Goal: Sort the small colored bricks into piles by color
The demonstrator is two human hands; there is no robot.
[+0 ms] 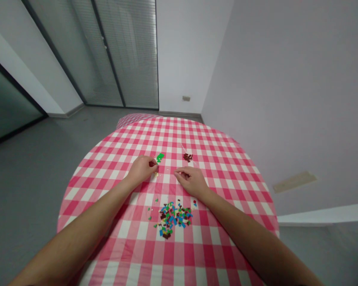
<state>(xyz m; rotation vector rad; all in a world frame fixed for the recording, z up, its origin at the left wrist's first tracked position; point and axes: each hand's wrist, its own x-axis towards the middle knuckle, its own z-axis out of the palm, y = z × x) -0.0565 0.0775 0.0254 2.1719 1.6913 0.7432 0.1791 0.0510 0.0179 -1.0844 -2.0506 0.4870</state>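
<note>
On the checked cloth, my left hand (142, 169) is closed in a pinch beside a small green pile (160, 157). Just below its fingertips lie a few pale yellowish pieces (156, 174). My right hand (193, 180) also has thumb and fingers pressed together, nearer to me than a little heap of dark brown pieces (187, 157). Whatever either pinch holds is too small or hidden to make out. Closer to me, between my forearms, spreads a mixed pile of small blue, green, brown and yellowish pieces (175, 215), with several strays around it.
The round table wears a pink-and-white checked tablecloth (179, 260). Behind it are a glass partition with blinds (131, 59) and a white wall with a socket (186, 98). Another wall (286, 99) rises close on the right. Grey floor (26, 174) shows at left.
</note>
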